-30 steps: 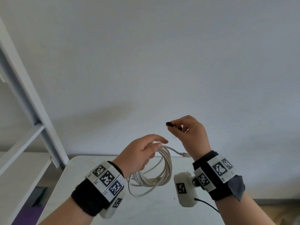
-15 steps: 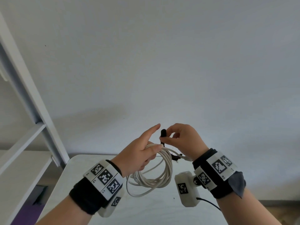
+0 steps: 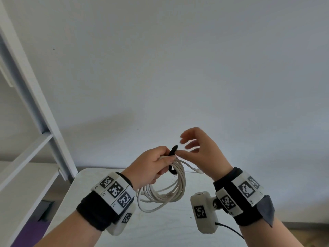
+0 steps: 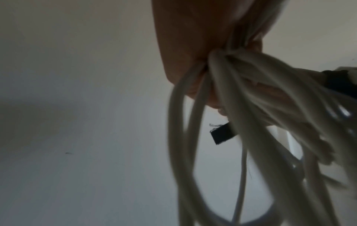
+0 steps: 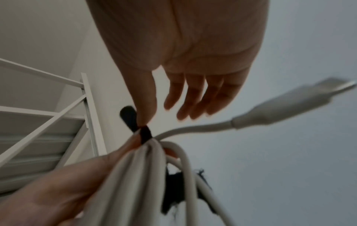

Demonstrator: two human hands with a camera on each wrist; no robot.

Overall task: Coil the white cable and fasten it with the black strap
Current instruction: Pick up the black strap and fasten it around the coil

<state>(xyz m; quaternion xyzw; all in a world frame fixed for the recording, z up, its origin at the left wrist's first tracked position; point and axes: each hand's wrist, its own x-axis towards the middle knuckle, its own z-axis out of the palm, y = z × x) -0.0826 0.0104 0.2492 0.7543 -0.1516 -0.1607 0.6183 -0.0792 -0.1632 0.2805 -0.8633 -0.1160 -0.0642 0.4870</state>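
The white cable (image 3: 165, 191) hangs as a coil of several loops above the table. My left hand (image 3: 153, 164) grips the top of the coil (image 4: 231, 122) and pins the black strap (image 3: 173, 150) against it. One strap end sticks up past my left fingers and the other end (image 4: 222, 134) hangs beside the loops. My right hand (image 3: 185, 145) is just right of the strap with its fingers spread and relaxed. Only its thumb tip (image 5: 146, 117) touches the strap (image 5: 128, 114). The cable's plug (image 5: 289, 104) juts out to the right under my right palm.
A white table (image 3: 160, 229) lies below the hands, against a plain wall. A white shelf frame (image 3: 41, 111) stands at the left, close to the table's corner. A camera unit with a black lead (image 3: 203, 211) hangs under my right wrist.
My right hand pinched the strap's end half a second ago; its fingers have since spread and only the thumb stays on it. My left fingers closed over the coil and strap.
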